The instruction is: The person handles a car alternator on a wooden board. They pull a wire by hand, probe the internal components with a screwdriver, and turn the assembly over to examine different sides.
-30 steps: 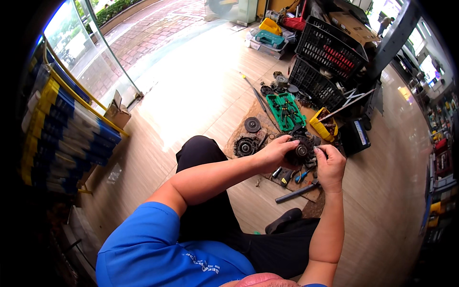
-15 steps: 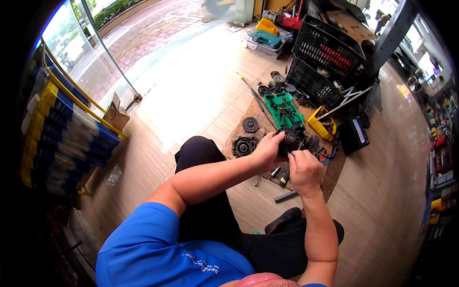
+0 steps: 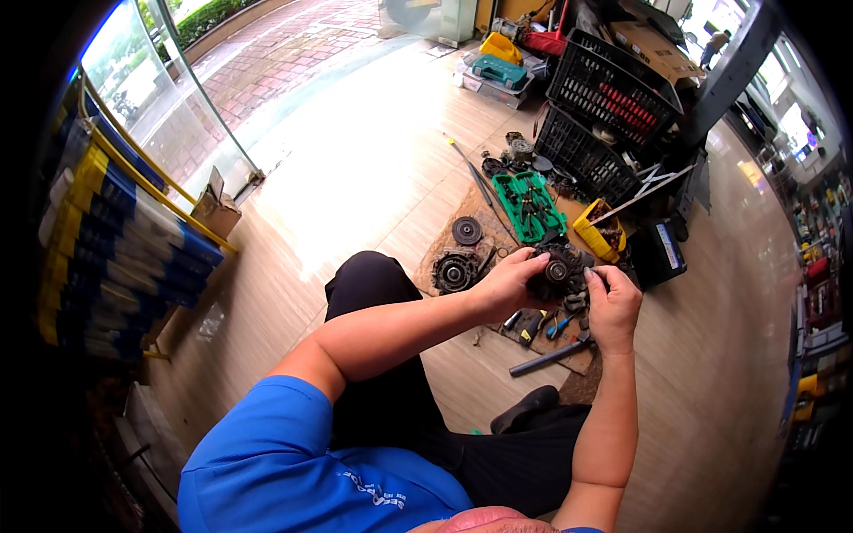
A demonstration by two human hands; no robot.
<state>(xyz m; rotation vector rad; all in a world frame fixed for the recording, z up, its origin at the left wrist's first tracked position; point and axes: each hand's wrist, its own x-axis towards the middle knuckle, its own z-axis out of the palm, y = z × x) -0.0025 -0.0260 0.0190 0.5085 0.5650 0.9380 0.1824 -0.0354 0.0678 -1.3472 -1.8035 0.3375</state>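
Note:
Above the cardboard mat, my left hand (image 3: 508, 286) is closed round the left side of a black round motor part (image 3: 557, 271) with a ringed hub. My right hand (image 3: 613, 306) is closed too, its thumb and fingertips pinching the same part's right edge. To the left on the mat lie a dark round housing with a hub (image 3: 454, 270) and a smaller grooved disc (image 3: 466, 231). Below my hands are a blue-handled screwdriver (image 3: 558, 328), a yellow-and-black tool (image 3: 531, 327) and a long grey bar (image 3: 546, 357). My fingers hide the part's underside.
Just beyond the part sits an open green tool case (image 3: 530, 206), beside a yellow container (image 3: 600, 230) and a black box (image 3: 657, 253). Stacked black crates (image 3: 586, 153) stand farther back. A yellow-framed rack (image 3: 133, 258) is at left, near a glass door (image 3: 204, 98). My folded legs are close below.
The motor part has turned, its hub now facing up more fully, and shifted slightly right. My right hand has moved up and right, uncovering the blue screwdriver and more of the bar.

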